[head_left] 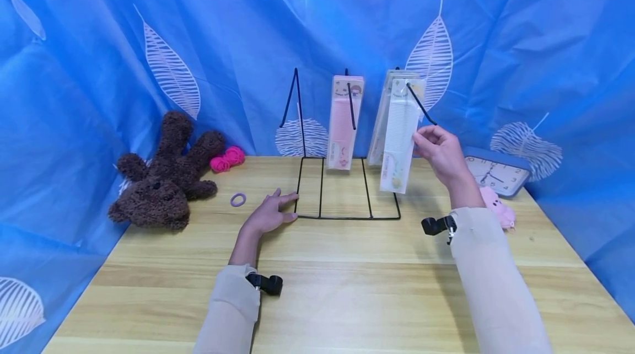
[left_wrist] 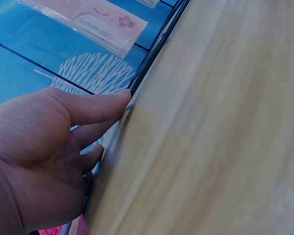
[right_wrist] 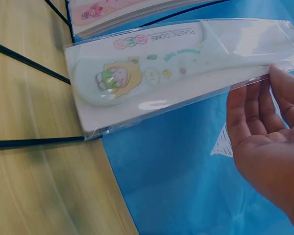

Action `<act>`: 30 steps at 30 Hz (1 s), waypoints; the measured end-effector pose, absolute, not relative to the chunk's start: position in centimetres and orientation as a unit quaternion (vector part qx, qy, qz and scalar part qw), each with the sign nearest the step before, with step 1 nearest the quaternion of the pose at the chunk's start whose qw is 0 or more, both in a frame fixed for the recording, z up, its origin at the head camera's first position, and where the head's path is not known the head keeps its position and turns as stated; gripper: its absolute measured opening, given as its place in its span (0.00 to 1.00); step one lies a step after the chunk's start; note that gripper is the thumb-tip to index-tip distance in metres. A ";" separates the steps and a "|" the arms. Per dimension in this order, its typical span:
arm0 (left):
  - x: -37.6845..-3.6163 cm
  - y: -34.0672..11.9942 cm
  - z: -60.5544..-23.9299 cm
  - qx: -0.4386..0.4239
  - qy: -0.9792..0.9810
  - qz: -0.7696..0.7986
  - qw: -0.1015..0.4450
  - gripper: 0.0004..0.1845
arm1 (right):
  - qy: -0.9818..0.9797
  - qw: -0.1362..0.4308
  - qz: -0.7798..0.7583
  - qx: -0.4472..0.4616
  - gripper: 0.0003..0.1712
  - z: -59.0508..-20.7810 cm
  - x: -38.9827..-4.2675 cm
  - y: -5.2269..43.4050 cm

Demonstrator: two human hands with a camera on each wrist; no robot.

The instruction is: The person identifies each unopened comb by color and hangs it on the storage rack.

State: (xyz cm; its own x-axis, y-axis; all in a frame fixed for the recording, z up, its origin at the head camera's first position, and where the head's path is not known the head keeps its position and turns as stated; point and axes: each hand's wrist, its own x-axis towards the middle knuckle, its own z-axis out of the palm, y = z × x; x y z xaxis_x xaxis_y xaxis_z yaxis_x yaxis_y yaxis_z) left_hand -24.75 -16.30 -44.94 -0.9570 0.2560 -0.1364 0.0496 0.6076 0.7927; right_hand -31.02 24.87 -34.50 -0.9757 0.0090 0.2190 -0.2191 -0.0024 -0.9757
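A black wire display rack (head_left: pixel 359 218) stands on the table, with packaged combs on its hooks. My right hand (head_left: pixel 439 153) pinches the edge of a pale green packaged comb (head_left: pixel 397 133) between thumb and fingers; the comb's top is at the right hook. In the right wrist view, this comb (right_wrist: pixel 137 73) has a cartoon girl on its handle, under clear plastic. Other pale packages (head_left: pixel 378 122) hang behind it. Pink packaged combs (head_left: pixel 342 128) hang on the middle hook. My left hand (head_left: pixel 269 213) rests at the rack's left base wire, thumb and fingers extended and touching it.
A brown teddy bear (head_left: pixel 163 177) lies at the left, beside pink yarn balls (head_left: pixel 228 159) and a purple ring (head_left: pixel 238 199). At the right are a blue clock (head_left: pixel 496 172) and a pink plush toy (head_left: pixel 498 209). A blue curtain (head_left: pixel 238 39) hangs behind the table (head_left: pixel 327 288).
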 end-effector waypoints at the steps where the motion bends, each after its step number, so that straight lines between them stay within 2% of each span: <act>1: -24.8 -16.3 -44.9 0.086 0.889 0.433 0.118 0.32 | -0.698 0.075 0.708 0.073 0.12 -34.4 -31.3 24.8; 12: -24.9 -16.1 -45.0 0.090 0.888 0.433 0.122 0.32 | -0.679 0.044 0.731 0.054 0.09 -34.1 -32.6 24.4; 30: -24.8 -16.5 -44.9 0.091 0.893 0.423 0.124 0.32 | -0.710 0.079 0.699 0.015 0.13 -35.7 -32.5 24.1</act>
State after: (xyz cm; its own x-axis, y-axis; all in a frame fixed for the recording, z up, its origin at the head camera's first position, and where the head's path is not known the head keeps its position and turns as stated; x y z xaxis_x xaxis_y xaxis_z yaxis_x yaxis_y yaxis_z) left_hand -24.76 -16.54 -44.95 -0.9523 0.2686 -0.1448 0.0580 0.6251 0.7784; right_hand -32.49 24.13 -35.67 -0.9871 0.0883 0.1335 -0.1322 0.0210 -0.9910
